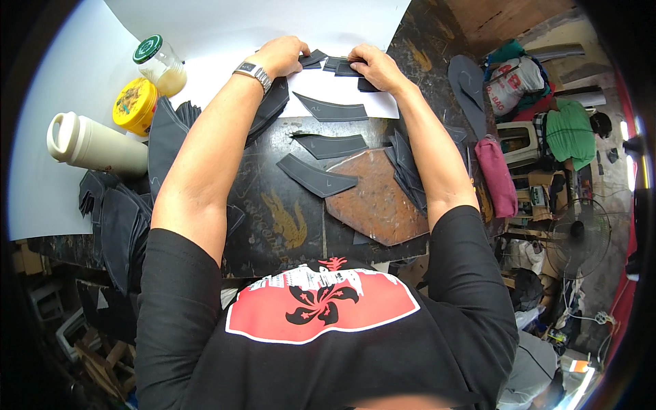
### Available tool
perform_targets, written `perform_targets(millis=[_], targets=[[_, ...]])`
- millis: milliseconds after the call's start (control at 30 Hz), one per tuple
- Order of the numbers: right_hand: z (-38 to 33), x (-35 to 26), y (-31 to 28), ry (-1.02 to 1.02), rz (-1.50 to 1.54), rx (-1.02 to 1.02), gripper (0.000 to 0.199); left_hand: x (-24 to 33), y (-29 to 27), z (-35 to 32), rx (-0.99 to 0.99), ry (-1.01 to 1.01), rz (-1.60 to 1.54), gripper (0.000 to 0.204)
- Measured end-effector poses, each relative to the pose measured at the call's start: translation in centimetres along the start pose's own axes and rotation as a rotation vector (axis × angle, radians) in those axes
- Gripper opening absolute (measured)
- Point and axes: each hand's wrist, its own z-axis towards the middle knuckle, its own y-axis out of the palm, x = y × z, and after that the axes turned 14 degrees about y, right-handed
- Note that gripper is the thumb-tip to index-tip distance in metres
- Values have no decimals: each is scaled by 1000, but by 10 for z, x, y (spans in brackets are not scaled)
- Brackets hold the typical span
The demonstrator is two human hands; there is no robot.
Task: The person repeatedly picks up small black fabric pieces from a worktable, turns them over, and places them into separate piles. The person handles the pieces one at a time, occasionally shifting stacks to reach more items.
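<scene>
My left hand [285, 56], with a metal-banded watch at the wrist, reaches to the far side of the table. Its curled fingers close on a dark grey cut piece [313, 58]. Beside it, my right hand [374, 67] pinches the edge of another dark cut piece [344, 69] among several overlapping ones. Under them lies a white sheet [383, 106]. Nearer me are three curved dark pieces with pale marks: one [331, 109] mostly on the sheet, a second [331, 145] below it, and a third [316, 176] partly over a brown board [379, 198]. Whether the pieces are leather or fabric, I cannot tell.
Stacks of dark cut pieces flank my left forearm [123, 225] and right forearm [408, 167]. At left stand a cream bottle [102, 147], a yellow tub [134, 106] and a green-lidded jar [160, 66]. A pink roll [496, 178] lies at the table's right edge. A fan [578, 234] and another person in green [570, 133] are beyond.
</scene>
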Motion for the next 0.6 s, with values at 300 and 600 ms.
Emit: perform_targets(millis=[300, 600], targets=[[-23, -4, -8, -23, 39, -113, 16, -1, -13, -14, -100, 55, -84, 40], [-2, 17, -28, 42, 360, 10, 16, 2, -40, -33, 183, 76, -72, 36]])
